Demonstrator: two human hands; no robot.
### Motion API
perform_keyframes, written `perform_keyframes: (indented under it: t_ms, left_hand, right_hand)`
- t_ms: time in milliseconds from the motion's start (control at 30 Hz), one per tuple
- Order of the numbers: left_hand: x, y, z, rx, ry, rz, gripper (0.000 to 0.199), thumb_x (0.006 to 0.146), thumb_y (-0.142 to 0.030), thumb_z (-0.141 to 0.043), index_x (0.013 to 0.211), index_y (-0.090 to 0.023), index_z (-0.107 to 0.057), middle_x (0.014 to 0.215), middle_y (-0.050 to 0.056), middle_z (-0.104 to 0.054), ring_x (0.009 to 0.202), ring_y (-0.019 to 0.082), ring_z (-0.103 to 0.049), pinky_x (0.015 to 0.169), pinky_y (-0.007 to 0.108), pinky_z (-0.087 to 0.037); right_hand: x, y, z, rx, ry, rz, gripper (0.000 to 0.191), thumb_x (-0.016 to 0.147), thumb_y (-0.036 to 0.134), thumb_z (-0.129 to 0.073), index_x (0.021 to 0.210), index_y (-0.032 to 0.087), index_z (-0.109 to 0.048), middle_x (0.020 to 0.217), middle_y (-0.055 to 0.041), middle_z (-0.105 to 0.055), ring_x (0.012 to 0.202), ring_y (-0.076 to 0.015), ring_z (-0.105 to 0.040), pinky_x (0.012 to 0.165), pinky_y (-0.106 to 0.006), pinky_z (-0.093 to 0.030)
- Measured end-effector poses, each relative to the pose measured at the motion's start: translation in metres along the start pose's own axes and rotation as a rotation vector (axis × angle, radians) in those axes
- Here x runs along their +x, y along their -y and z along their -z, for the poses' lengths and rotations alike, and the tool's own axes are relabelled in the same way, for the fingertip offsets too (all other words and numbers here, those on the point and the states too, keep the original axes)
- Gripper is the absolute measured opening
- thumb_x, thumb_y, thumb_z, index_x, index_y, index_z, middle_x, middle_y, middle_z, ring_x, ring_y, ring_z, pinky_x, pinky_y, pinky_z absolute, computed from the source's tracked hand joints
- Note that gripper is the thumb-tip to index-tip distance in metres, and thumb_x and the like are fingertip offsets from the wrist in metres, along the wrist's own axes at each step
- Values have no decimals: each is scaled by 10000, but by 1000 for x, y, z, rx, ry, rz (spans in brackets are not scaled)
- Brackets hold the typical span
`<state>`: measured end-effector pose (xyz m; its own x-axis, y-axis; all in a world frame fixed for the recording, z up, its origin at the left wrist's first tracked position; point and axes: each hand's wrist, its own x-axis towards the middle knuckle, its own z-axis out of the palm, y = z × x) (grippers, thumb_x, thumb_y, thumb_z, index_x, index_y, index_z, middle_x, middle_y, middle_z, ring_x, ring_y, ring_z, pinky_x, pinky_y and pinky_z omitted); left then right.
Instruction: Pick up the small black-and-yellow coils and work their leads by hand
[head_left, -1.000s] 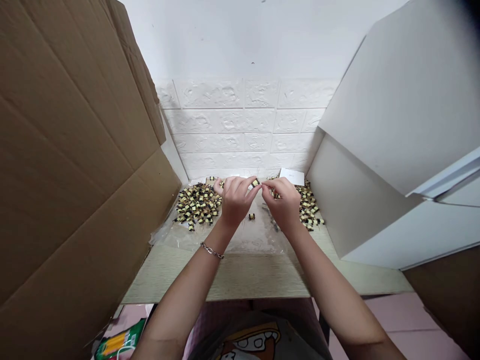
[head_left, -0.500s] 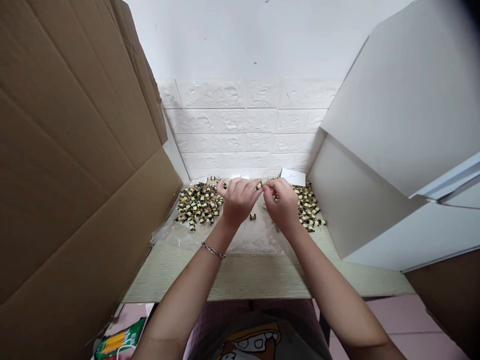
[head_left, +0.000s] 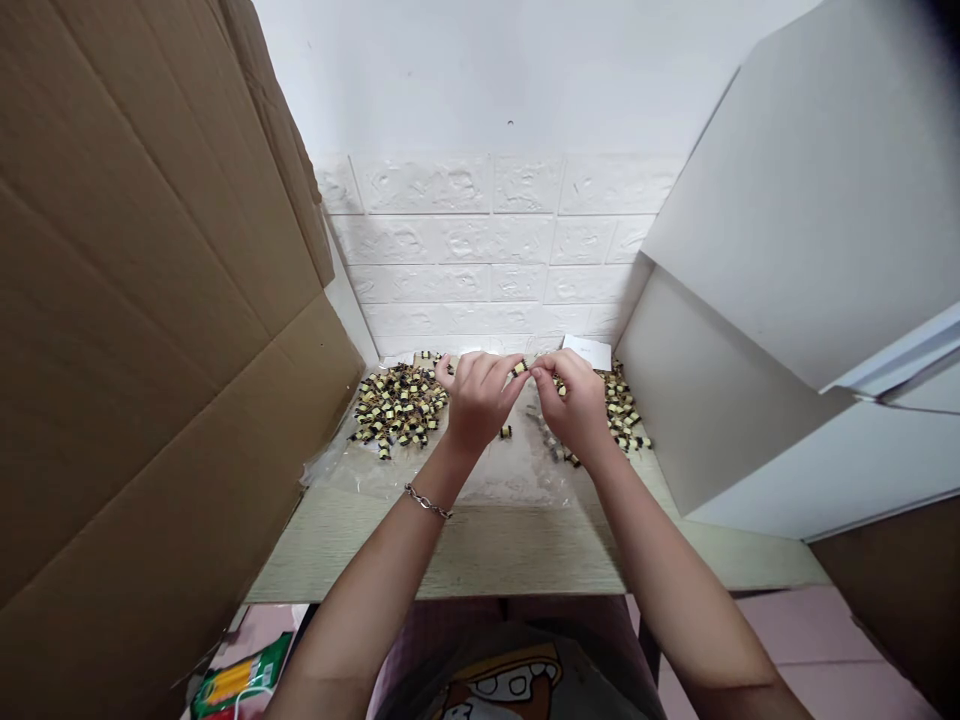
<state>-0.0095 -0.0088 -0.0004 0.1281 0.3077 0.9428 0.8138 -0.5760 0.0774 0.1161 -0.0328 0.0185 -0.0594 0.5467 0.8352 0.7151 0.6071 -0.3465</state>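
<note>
Head view, hands (head_left: 475, 397), spool-shaped part (head_left: 519, 369), crinkled plastic (head_left: 517, 487)

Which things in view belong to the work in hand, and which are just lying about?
Seem part of the work:
- yellow-and-black part between the left hand's fingers, the right hand pinched beside it
- left pile and right pile of similar parts
- lone part on the plastic sheet

Apparently just lying about:
- white card at the back
- green packet, lower left
</note>
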Motion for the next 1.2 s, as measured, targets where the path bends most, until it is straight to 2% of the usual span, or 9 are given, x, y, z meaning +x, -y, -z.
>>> perform_keyframes:
  t_ms: [367,667,1200]
  left_hand:
    - [-1,1,-2,-44,76,-28,168,761,-360,-507,859,-243,-577,769,-11,-626,820,151,-520,916,376,-137]
    - [2,-2,-4,-184,157,43,173,758,-384,-503,827,-251,-588,793,-14,-636,816,135,-531,907,353,-185]
    - [4,-3,-2,-252,192,96,158,749,-370,-520,834,-252,-582,830,-21,-635,839,129,-530,889,332,-223]
  right_hand:
    - [0,-7,0,-94,59,47,107,792,178,-419,732,199,-505,729,-6,-558,731,-139,-492,720,-294,-325]
    - [1,-14,1,-213,42,62,101,803,215,-435,775,219,-532,769,13,-595,772,-136,-508,784,-326,-256]
    - [2,-17,3,-186,32,83,110,805,257,-451,796,241,-560,787,14,-584,773,-131,-498,756,-306,-276]
